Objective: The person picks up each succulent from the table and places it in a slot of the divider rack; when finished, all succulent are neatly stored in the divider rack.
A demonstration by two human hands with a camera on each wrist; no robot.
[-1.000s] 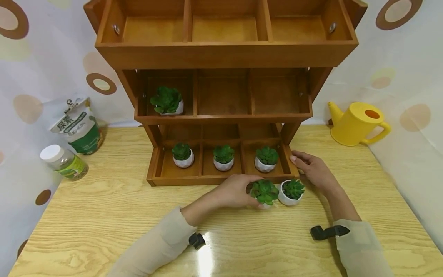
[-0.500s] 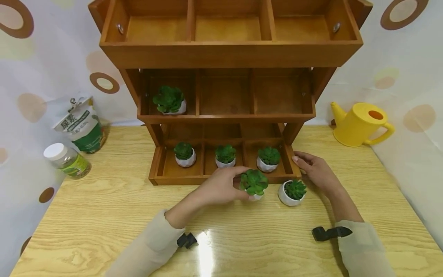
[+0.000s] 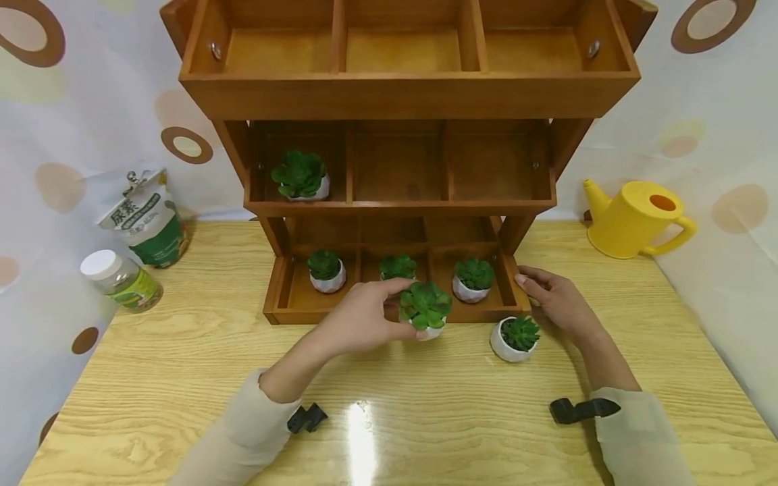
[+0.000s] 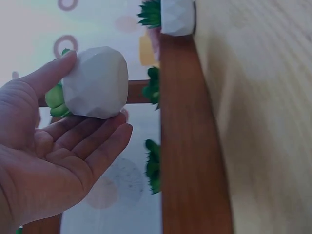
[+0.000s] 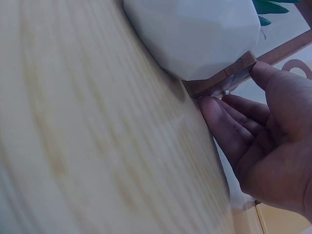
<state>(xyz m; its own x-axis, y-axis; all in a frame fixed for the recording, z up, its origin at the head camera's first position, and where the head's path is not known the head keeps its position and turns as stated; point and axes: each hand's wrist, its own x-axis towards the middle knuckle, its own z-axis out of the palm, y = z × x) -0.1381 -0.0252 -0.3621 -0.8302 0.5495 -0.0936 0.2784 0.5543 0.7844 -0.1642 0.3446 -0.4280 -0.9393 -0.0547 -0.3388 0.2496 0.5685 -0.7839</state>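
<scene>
My left hand (image 3: 367, 314) holds a small potted succulent (image 3: 426, 308) raised in front of the wooden plant stand (image 3: 286, 316). In the left wrist view its faceted white pot (image 4: 95, 83) is tilted on its side between thumb and fingers. My right hand (image 3: 556, 300) grips the right end of the stand's bottom tier. In the right wrist view the thumb is at the board's top corner and the fingers are bent against its outer side. Close to that end, another succulent in a white pot (image 3: 514, 338) stands on the table.
Potted succulents stand in the bottom tier's left (image 3: 327, 272), middle (image 3: 398, 266) and right (image 3: 473, 280) compartments. One more (image 3: 302, 177) sits in the second tier, left. A yellow watering can (image 3: 635, 219) is at right; a white-capped jar (image 3: 124, 280) and a clipped pouch (image 3: 148, 223) are at left.
My left hand has carried its potted succulent leftward and up from beside the other table plant to in front of the middle compartment. The right hand has stayed at the stand's end.
</scene>
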